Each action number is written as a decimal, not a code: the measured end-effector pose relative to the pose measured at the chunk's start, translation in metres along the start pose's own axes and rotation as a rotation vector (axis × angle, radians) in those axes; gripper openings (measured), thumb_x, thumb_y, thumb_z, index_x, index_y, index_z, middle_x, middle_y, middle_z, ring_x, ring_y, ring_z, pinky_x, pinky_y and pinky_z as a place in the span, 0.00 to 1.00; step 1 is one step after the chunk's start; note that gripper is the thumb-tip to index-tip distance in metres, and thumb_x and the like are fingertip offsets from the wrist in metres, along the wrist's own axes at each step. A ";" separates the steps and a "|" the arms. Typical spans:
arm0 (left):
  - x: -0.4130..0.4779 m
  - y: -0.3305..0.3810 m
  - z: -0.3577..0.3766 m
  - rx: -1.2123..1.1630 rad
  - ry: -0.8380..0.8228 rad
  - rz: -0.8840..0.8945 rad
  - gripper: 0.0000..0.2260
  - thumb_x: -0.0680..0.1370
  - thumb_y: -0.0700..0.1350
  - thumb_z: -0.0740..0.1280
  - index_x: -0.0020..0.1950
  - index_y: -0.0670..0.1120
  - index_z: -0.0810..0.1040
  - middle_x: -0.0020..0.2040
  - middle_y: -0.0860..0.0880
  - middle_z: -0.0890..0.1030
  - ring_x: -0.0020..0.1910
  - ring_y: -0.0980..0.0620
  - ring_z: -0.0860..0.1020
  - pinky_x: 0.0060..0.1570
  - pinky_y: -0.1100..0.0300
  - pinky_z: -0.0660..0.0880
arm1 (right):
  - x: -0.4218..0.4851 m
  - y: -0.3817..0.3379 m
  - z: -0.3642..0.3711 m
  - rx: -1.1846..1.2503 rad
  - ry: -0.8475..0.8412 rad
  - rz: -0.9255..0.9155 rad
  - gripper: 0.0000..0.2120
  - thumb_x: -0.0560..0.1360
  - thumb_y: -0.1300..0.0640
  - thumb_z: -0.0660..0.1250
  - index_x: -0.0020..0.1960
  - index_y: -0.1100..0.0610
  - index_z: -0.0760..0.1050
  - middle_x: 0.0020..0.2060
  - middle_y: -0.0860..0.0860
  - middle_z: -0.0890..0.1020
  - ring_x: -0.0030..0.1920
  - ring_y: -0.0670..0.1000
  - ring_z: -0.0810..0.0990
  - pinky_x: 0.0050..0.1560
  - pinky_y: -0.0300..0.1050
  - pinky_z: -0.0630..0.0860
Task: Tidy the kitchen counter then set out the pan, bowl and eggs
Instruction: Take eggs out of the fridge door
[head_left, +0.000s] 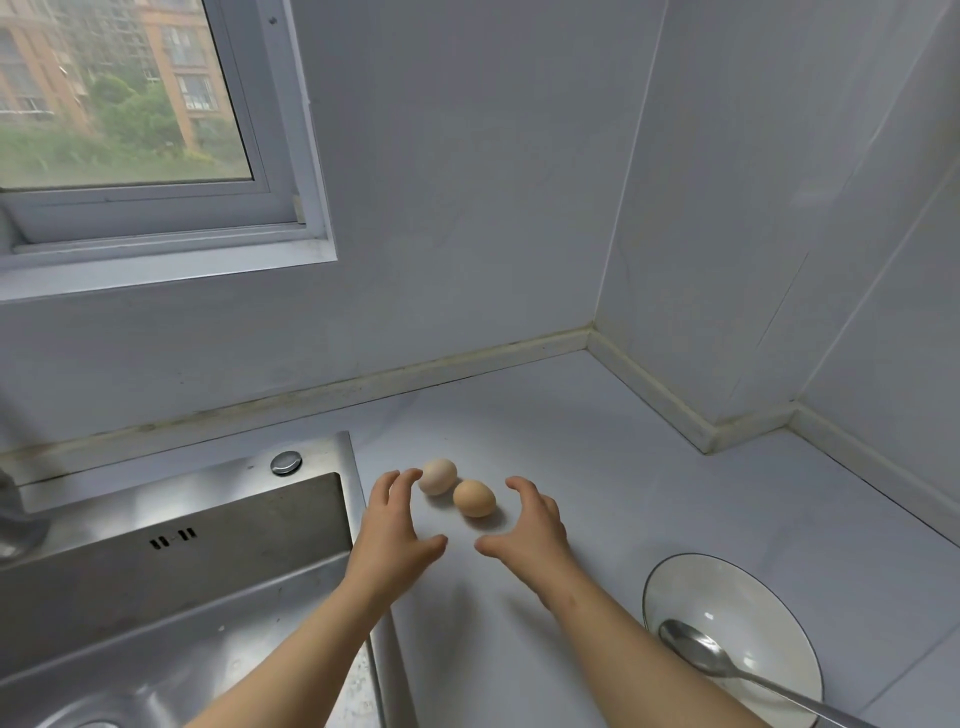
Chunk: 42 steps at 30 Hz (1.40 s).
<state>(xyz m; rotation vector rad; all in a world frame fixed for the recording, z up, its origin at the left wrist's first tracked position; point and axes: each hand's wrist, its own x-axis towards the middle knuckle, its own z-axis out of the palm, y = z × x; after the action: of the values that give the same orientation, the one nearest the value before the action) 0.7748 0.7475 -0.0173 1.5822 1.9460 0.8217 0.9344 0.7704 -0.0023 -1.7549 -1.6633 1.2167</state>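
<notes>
Grey counter (623, 457), spoon (693, 647) in bowl (758, 597), left hand (393, 527), right hand (527, 527) spread wide flanking eggs (474, 499)

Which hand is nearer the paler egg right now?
Left. The left hand has its fingertips right at the left side of the pale egg, contact unclear; the right hand is farther right, beyond the brown egg.

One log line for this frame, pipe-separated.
left hand open beside pale egg | right hand open beside brown egg | spoon in bowl
</notes>
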 end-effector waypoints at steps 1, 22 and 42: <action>-0.001 0.001 0.000 0.005 0.000 -0.010 0.34 0.70 0.42 0.71 0.73 0.48 0.60 0.72 0.50 0.59 0.67 0.51 0.66 0.54 0.64 0.67 | 0.000 0.001 0.000 0.002 -0.003 0.002 0.36 0.68 0.58 0.69 0.72 0.46 0.58 0.69 0.50 0.61 0.67 0.54 0.64 0.63 0.49 0.70; 0.022 0.001 0.025 0.100 0.059 -0.119 0.31 0.70 0.45 0.70 0.69 0.53 0.62 0.54 0.53 0.58 0.50 0.48 0.73 0.39 0.61 0.68 | 0.042 0.002 0.019 -0.216 -0.057 -0.026 0.32 0.72 0.58 0.64 0.73 0.47 0.57 0.67 0.52 0.64 0.67 0.55 0.64 0.63 0.43 0.66; 0.044 -0.020 0.023 -0.014 0.020 -0.149 0.29 0.69 0.45 0.70 0.67 0.54 0.63 0.62 0.51 0.59 0.57 0.50 0.72 0.46 0.57 0.75 | 0.090 -0.008 0.022 -0.281 0.050 0.032 0.16 0.71 0.55 0.67 0.58 0.52 0.73 0.56 0.55 0.71 0.56 0.58 0.75 0.51 0.43 0.73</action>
<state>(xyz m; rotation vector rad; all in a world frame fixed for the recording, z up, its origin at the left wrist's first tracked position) 0.7687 0.7908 -0.0481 1.4062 2.0398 0.7909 0.9023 0.8521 -0.0341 -1.9646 -1.8563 0.9802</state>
